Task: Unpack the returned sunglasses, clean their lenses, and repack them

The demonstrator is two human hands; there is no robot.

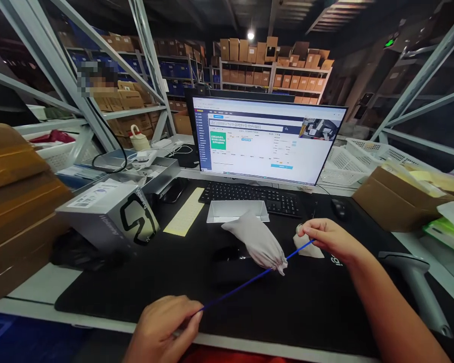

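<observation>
A light grey cloth drawstring pouch [255, 237] lies over the black desk mat, its gathered neck toward me. A blue cord [234, 289] at the neck stretches taut out to both sides. My left hand [168, 322] pinches one end near the mat's front edge. The other end is pinched in my right hand [327, 239], to the right of the pouch. Beneath the right fingers lies a smaller pale cloth piece [310, 250]. A dark glossy object [230, 254], partly hidden, sits beside the pouch. Behind the pouch is an open white box [221, 212].
Behind the mat stand a monitor [257, 141] and a keyboard [249, 196]. A printed box [109, 214] and a yellow label sheet [183, 212] lie left. At right are a mouse [339, 208], a barcode scanner [419, 282] and a cardboard box [393, 201]. A person is beyond the left frame.
</observation>
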